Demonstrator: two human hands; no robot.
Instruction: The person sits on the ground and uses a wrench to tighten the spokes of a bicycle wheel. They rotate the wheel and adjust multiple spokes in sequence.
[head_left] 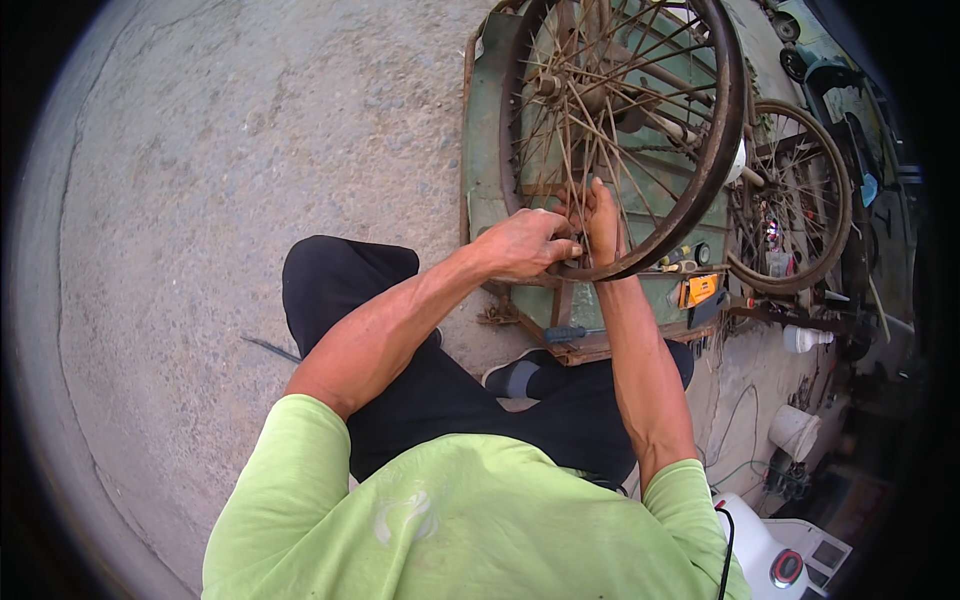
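Lime T-shirt (470,520) closest. My left hand (525,243) and right hand (603,228) half-curled at spoked wheel (734,100), can't tell what's gripped. Best pinch lightly, no forcing.

No legible text anywhere. Green shirt (490,530): pale swirl emblem (405,515) on the front, faint, any lettering unreadable. Orange-yellow packet (700,290) among the tools: dark print on its face, too small to make out. White machine (750,545), lower right: round dark disc (787,568) with red ring; can't tell if badge or button, markings on it unclear.
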